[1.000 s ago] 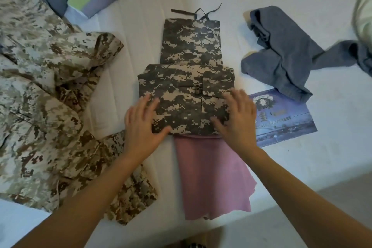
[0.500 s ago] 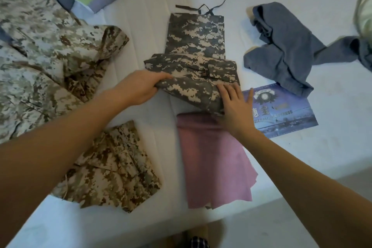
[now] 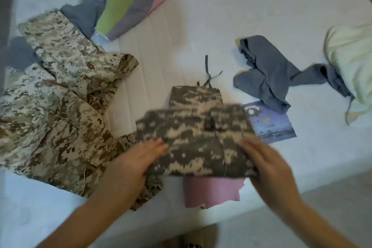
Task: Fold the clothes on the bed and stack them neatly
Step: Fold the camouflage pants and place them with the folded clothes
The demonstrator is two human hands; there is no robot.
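White mattress [image 3: 241, 16] carries everything: at lower centre the left hand [image 3: 132, 163] and right hand [image 3: 269, 167] flank the folded grey-camouflage trousers [image 3: 197, 143], both fairly flat, though blur hides whether thumbs pinch beneath. With contact that light, I think the fold could slip open over the pink cloth [image 3: 211, 191].

2 bare hands, both motion-blurred: L hand [image 3: 136, 161] & R hand [image 3: 269, 167]. Forearms [image 3: 96, 207] bare all the way to the frame edge. Fingers [image 3: 157, 145] too smeared for nail detail. Btm edge: small patch of dark/light check fabric [image 3: 191, 245], can't tell what garment.
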